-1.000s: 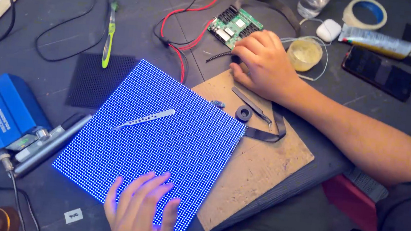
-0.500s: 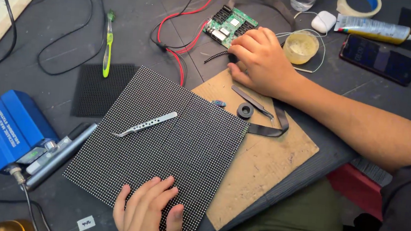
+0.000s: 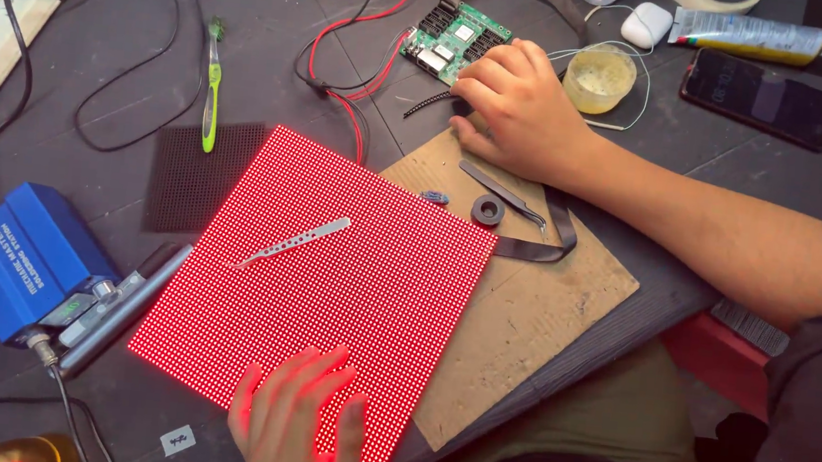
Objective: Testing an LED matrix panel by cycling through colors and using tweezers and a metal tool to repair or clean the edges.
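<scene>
Square red-lit LED matrix panel (image 3: pixel 325 288) lies flat mid-bench, left hand (image 3: pixel 296 431) spread open on its near edge to steady it, right hand (image 3: pixel 513 105) beyond it, fingers curled touching green circuit board (image 3: pixel 455 39).

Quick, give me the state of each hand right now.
Left hand: open, flat on the lit red LED panel, holding nothing.
Right hand: fingers curled, resting on the green circuit board; any grip cannot be told.

A square LED matrix panel (image 3: pixel 324 298), lit red, is laid flat and askew, while a green circuit board (image 3: pixel 455 39) is placed well beyond it.
</scene>
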